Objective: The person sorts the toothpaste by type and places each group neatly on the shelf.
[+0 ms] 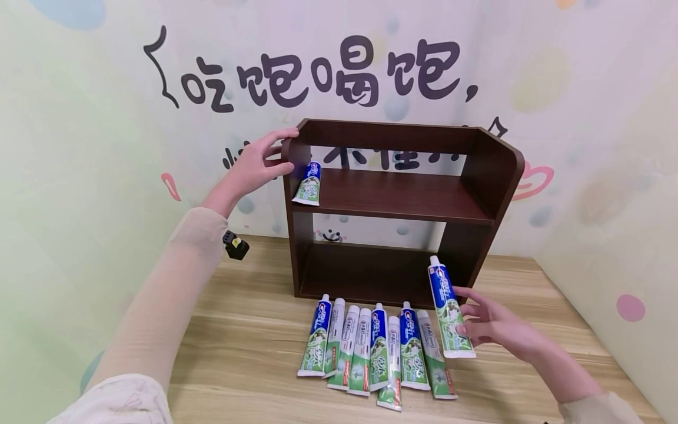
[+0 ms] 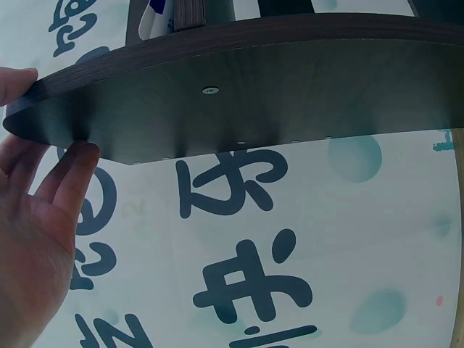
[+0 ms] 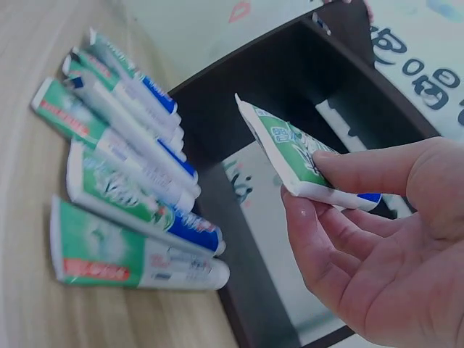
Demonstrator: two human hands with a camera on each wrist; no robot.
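Observation:
My right hand (image 1: 495, 327) holds a blue-and-green toothpaste tube (image 1: 449, 309) between thumb and fingers, cap up, in front of the shelf's lower right. In the right wrist view the thumb presses on the green face of the tube (image 3: 293, 148). At the upper left, my left hand (image 1: 262, 162) grips the side panel of a dark brown two-tier shelf (image 1: 402, 194). The left wrist view has the thumb on one side of that panel (image 2: 254, 94) and fingers on the other. Another blue-and-green toothpaste tube (image 1: 309, 185) leans upright at the left end of the upper tier.
Several toothpaste tubes, blue-and-green (image 1: 319, 335) and white-and-green (image 1: 362, 353), lie side by side on the wooden table (image 1: 238, 353) before the shelf. A printed wall sheet (image 1: 265, 35) rises behind it. A small black device (image 1: 235, 245) sits by the left wrist.

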